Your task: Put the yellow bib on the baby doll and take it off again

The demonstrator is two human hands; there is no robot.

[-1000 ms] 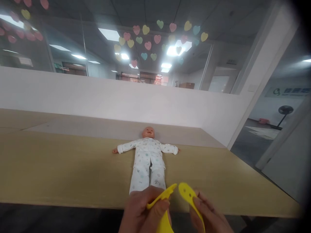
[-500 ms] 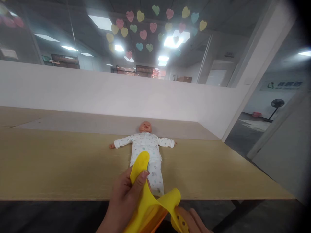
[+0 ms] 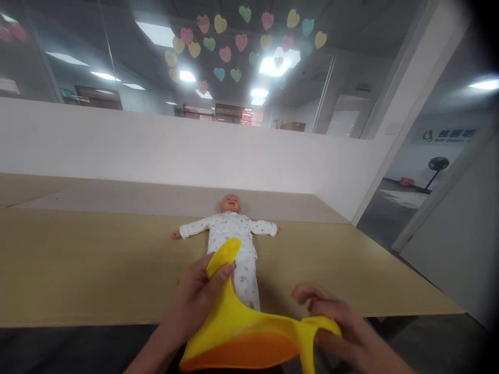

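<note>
In the head view, my left hand [image 3: 194, 297] tilts up at seven o'clock, fingers clamped on the yellow bib [image 3: 237, 326], which is at six o'clock. My right hand [image 3: 348, 323], near five o'clock, has fingers curled around its other end.

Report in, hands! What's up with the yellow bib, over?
Left hand pinching yellow bib near one tip. Right hand at its other end, grip unclear. Doll face-up on table beyond, partly hidden by bib.
</note>
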